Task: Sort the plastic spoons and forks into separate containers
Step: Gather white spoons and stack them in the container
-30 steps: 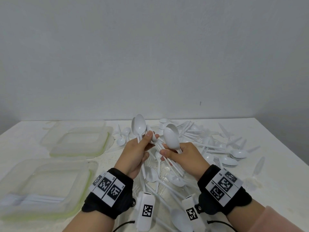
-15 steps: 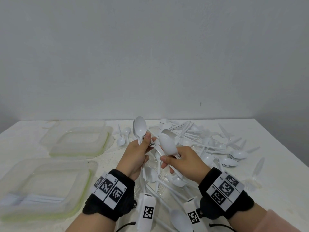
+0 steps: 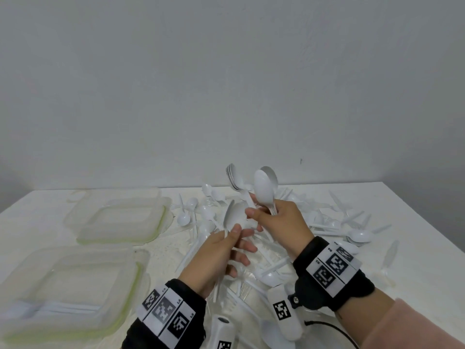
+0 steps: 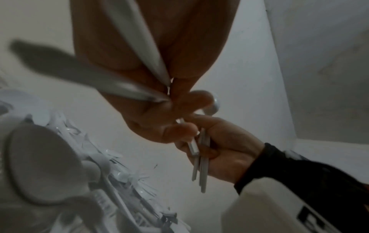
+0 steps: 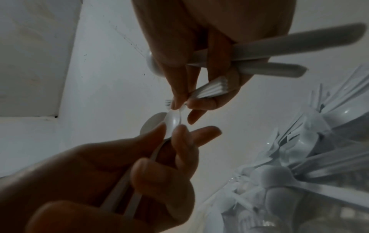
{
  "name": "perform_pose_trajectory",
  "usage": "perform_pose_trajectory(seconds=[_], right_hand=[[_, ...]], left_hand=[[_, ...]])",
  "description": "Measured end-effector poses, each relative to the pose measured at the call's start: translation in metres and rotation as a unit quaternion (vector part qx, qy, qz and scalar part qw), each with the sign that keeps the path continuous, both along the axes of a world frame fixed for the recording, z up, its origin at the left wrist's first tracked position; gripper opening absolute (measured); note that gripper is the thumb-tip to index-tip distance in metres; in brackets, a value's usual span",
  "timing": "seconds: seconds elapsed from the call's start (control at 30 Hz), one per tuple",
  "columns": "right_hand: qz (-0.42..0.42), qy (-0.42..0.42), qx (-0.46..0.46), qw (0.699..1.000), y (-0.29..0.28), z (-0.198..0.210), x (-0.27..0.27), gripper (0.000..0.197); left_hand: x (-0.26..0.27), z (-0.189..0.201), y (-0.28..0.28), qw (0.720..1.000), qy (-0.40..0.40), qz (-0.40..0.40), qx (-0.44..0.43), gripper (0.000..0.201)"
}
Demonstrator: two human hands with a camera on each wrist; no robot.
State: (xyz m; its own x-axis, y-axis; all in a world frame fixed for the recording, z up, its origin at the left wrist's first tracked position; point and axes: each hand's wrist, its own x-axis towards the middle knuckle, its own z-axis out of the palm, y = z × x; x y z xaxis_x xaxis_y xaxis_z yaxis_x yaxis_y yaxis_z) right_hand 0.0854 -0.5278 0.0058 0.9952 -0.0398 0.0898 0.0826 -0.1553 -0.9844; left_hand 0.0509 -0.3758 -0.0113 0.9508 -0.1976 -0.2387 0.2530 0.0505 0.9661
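Spoons up in both hands, mid-air over the pile! Right hand point(image 3: 281, 222) has a bunch of spoons point(image 3: 264, 190) fanned out, bowls pointing up toward the far wall, fingers curled round the handles. The wrist views show the handles bundled in the fist. Left hand point(image 3: 216, 255) has a single spoon point(image 3: 234, 217), pinched at the neck betw. thumb and forefinger, other fingers loosely spread, bowl tilted up and touching the right hand's fingertips. In the right wrist view the right hand's thumb and a fingertip nip the tip of that bowl too, so it's a hand-to-hand pass, I'd say.

Below them, the loose pile of cutlery point(image 3: 327, 222) sprawls centre to right on the white table point(image 3: 415, 248); spoons and forks mixed, lots left. Left side: two clear containers w/ green-tinted rims. Near container point(image 3: 120, 298) holds a few white pieces along its near-left edge, prob. forks, can't tell for sure. Far container point(image 3: 151, 222) looks empty from here.

Step in hand: gathering spoons into one bunch before the drop. Early in the job, judging by the pile.

Next move, my call: right hand takes the single spoon in w/ the rest, bowls nested, then the bunch goes left to the far container, not the one w/ stuff in it already. Needs a firm squeeze, since slick plastic handles splay easily.
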Motion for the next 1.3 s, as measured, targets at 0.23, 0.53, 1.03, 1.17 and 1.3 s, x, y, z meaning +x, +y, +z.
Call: perform_pose_trajectory(seconds=[0.23,0.53,1.03,1.17,1.3], right_hand=[[-0.015,-0.002,-0.025,1.0,0.003,-0.005,0.002,0.026],[0.009,0.007,-0.038,0.999,0.003,-0.009,0.001,0.033],[0.065,0.059,-0.052,0.995,0.007,-0.03,-0.03,0.037],[0.055,0.042,-0.123,0.99,0.005,-0.029,-0.032,0.026],[0.064,0.016,-0.205,0.976,0.006,-0.029,-0.033,0.026]], left_hand=[[-0.002,0.002,0.005,0.999,0.013,-0.049,-0.021,0.048],[0.008,-0.002,0.012,0.989,0.052,-0.05,-0.132,0.049],[0.013,-0.006,0.01,0.983,-0.025,0.061,-0.173,0.049],[0.014,-0.009,0.005,0.984,-0.035,0.072,-0.158,0.049],[0.015,-0.01,0.002,0.986,-0.033,0.095,-0.132,0.046]])
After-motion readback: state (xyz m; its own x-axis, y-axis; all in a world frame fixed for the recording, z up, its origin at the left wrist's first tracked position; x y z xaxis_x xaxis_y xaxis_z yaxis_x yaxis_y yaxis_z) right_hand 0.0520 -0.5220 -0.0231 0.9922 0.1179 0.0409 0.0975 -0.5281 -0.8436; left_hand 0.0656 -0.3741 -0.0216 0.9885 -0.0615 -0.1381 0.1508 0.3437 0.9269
